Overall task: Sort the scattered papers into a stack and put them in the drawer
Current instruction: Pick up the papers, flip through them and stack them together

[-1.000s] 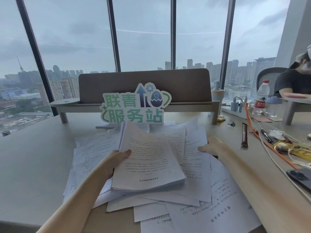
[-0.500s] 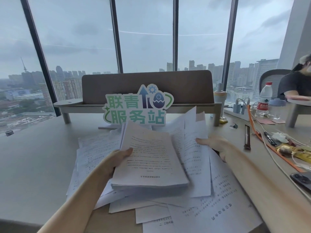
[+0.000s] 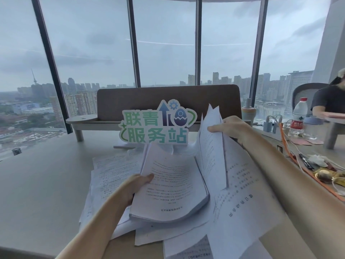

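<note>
Papers (image 3: 115, 176) lie scattered over your pale desk (image 3: 37, 184), spreading out from under the thick stack (image 3: 171, 191) that sits in front of the green sign (image 3: 156, 126). Your left hand (image 3: 136, 186) grips that stack at its left edge, thumb on the top page. Your right hand (image 3: 233, 128), just right of the sign, pinches a few loose sheets (image 3: 211, 146) and holds them raised on edge. Behind the sign stand a brown desk screen (image 3: 168, 98) and tall windows (image 3: 93, 53) over a grey city skyline. The sign reads 联青服务站. Far right of the sign you have a red-labelled water bottle (image 3: 298, 116), an orange cable (image 3: 291, 154) and a seated person (image 3: 328, 101). Print on the pages is too small to read.
</note>
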